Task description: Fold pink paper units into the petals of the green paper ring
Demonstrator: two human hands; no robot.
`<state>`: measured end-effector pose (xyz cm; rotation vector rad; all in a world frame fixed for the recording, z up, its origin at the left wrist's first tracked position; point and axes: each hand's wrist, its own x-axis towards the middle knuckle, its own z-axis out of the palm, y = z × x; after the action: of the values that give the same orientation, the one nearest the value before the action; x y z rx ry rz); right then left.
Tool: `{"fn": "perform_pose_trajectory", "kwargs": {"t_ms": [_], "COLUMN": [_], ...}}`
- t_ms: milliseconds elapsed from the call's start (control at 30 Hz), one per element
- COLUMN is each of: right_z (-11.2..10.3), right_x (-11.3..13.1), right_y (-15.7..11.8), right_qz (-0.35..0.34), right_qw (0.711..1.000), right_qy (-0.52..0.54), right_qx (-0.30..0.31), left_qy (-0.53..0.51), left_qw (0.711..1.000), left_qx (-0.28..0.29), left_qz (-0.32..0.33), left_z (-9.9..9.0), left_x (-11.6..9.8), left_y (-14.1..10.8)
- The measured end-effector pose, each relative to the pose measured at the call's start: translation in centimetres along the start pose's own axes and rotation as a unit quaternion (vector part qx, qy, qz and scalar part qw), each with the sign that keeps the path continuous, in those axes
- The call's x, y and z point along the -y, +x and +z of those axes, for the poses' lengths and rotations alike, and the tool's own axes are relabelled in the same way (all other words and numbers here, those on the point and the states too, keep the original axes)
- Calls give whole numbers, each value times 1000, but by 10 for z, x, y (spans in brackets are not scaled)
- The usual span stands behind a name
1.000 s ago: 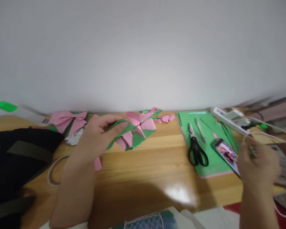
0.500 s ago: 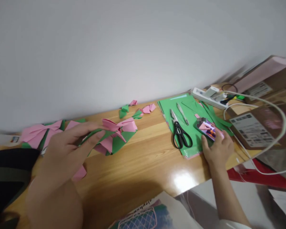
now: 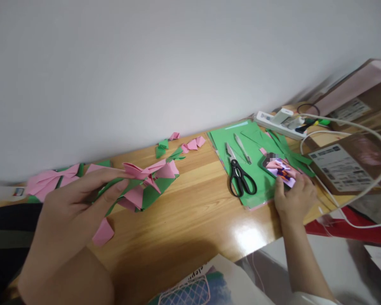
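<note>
My left hand grips a folded pink and green paper piece by its left end, lifted just above the wooden table. At the right, my right hand rests on a phone with a lit screen and holds its near edge; the phone lies on a stack of green paper sheets. Black scissors and a small metal tool lie on the same green sheets, left of the phone.
A pink paper bow sits far left by the wall. Pink and green scraps lie behind the folded piece. A white power strip, a white cable and cardboard boxes crowd the right. A printed bag lies at the near edge.
My right hand came in from the right and settled on the phone. The view swung so the table now slopes. My left hand kept hold of the folded piece.
</note>
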<state>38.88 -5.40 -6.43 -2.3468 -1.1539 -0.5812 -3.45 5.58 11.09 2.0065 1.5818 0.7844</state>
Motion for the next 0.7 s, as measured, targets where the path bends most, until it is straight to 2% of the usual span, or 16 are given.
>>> {"fn": "perform_pose_trajectory", "kwargs": {"t_ms": [133,233,400,700], "right_z": [-1,-2,-1,2], "right_x": [1,2,1,-1], "right_y": [0,0,1,0], "right_qz": [1,1,-9,-9], "right_qw": [1000,1000,1000,999], "right_qy": [-3,-6,-13,-20], "right_qx": [7,11,19,25], "left_qy": [2,-1,-1,-22], "left_qw": [1000,1000,999,999], "left_qx": [-22,-7,5,37], "left_qz": [4,-2,37,4], "left_z": [2,2,1,0], "left_x": [6,7,5,6], "left_y": [-2,-2,0,0]}}
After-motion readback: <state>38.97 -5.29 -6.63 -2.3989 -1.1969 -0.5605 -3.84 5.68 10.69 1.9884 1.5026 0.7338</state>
